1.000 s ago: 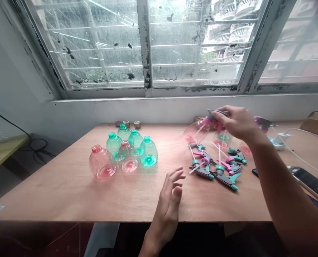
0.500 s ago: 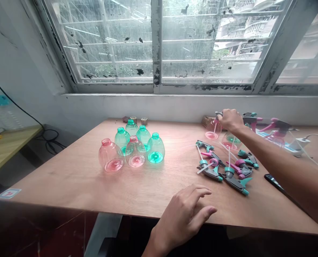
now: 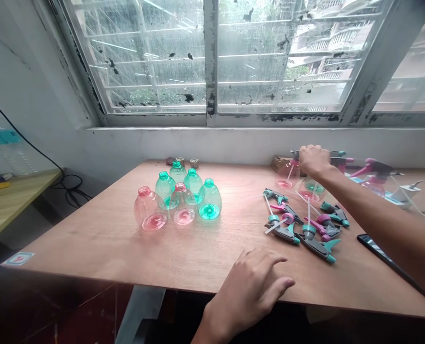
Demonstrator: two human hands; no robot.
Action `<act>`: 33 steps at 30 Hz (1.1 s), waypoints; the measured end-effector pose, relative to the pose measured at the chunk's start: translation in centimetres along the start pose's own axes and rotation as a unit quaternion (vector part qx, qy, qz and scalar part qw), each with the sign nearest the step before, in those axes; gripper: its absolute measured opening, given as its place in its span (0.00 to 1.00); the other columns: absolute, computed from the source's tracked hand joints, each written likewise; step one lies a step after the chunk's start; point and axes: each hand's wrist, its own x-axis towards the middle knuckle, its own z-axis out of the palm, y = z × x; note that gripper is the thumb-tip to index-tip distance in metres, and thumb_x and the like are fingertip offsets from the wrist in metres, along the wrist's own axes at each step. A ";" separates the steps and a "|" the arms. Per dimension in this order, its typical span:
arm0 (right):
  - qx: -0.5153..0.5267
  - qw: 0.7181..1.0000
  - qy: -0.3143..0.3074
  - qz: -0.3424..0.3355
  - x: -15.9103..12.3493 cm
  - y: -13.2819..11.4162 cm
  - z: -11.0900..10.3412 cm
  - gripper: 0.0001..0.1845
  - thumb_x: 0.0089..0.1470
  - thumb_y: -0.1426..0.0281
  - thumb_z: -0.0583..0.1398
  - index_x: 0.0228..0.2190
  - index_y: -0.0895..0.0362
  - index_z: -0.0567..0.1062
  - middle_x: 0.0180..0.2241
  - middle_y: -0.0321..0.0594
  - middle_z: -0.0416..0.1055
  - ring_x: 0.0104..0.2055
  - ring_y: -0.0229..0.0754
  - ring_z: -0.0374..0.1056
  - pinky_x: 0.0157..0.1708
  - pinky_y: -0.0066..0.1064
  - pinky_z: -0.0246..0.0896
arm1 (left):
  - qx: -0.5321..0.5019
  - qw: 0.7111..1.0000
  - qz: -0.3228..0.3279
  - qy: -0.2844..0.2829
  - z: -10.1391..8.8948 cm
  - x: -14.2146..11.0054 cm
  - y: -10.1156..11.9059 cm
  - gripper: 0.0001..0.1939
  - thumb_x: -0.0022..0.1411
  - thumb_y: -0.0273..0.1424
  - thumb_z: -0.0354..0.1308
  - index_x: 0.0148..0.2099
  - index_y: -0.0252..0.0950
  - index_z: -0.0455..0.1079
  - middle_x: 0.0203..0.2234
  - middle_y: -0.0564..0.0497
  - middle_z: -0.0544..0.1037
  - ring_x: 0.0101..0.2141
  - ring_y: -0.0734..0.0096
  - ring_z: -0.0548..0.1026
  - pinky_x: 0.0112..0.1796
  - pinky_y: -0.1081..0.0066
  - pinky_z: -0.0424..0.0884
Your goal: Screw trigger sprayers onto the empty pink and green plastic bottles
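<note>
Beside the curled fingers of our right hand (image 3: 315,160), what do we have?

"A pink spray bottle (image 3: 286,177), seemingly upright, its grey trigger head (image 3: 294,155) right against our knuckles. Whether we grip that head or have let go, we can't tell; our own hand hides the contact."

And our left hand (image 3: 250,289)?

"Fingers loose and spread, holding nothing, by the near edge of the wooden tabletop (image 3: 126,255)."

So which step are we on?

"We'd judge it the setting-down of a fitted bottle near other spray bottles, such as the pink-triggered one (image 3: 374,174) right of our right fingers. Moving off would call for opening our fingers fully and lifting clear, so the bottle doesn't tip."

What else is within our reach?

"Beyond our left fingertips, to the right, loose trigger sprayers (image 3: 318,248) lie in a heap. Farther off, to their left, stand uncapped green bottles (image 3: 209,199) and pink bottles (image 3: 148,210)."

And the room?

"Past our right fingers, a white wall (image 3: 234,143) under a barred window (image 3: 255,62) with peeling frames. Below our right forearm, a dark phone (image 3: 380,251)."
</note>
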 end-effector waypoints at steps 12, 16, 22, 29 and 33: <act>0.035 0.993 0.051 -0.095 -1.1 1.8 0.8 0.21 0.67 0.66 0.64 0.58 0.55 0.72 0.60 0.47 0.70 0.58 0.56 0.71 0.55 0.55 0.69 | 0.266 0.937 -0.093 0.207 -7.5 7.5 -2.3 0.41 0.68 0.37 0.63 0.74 0.36 0.45 0.70 0.32 0.57 0.72 0.38 0.49 0.68 0.41 0.51; 0.071 0.985 0.065 -0.143 -2.5 0.5 -1.4 0.30 0.67 0.74 0.61 0.66 0.66 0.63 0.71 0.70 0.50 0.74 0.66 0.45 0.68 0.57 0.46 | 0.288 0.924 -0.133 0.213 -8.0 7.8 -3.7 0.42 0.67 0.33 0.64 0.72 0.27 0.46 0.70 0.23 0.55 0.71 0.31 0.49 0.66 0.37 0.51; 0.163 0.966 0.069 -0.187 -8.1 -1.5 -10.8 0.43 0.65 0.61 0.64 0.72 0.61 0.54 0.74 0.64 0.43 0.75 0.68 0.40 0.69 0.60 0.43 | 0.305 0.916 -0.140 0.219 -7.1 7.3 -3.6 0.32 0.68 0.30 0.62 0.69 0.32 0.55 0.62 0.32 0.67 0.63 0.39 0.64 0.59 0.42 0.64; 0.450 0.859 0.084 -0.229 -25.4 -4.9 -13.1 0.23 0.70 0.61 0.54 0.64 0.36 0.68 0.59 0.35 0.76 0.59 0.58 0.73 0.56 0.51 0.71 | 0.235 0.922 -0.110 0.287 -4.6 3.3 -2.5 0.35 0.71 0.31 0.59 0.73 0.42 0.47 0.61 0.38 0.69 0.62 0.47 0.67 0.60 0.47 0.65; 0.421 0.884 0.096 -0.178 -28.6 -7.8 -4.8 0.20 0.71 0.69 0.51 0.58 0.47 0.74 0.63 0.44 0.70 0.64 0.63 0.66 0.59 0.58 0.64 | 0.140 0.928 -0.129 0.319 -2.6 -0.4 -3.2 0.43 0.67 0.39 0.64 0.74 0.45 0.44 0.66 0.39 0.66 0.67 0.45 0.63 0.64 0.44 0.61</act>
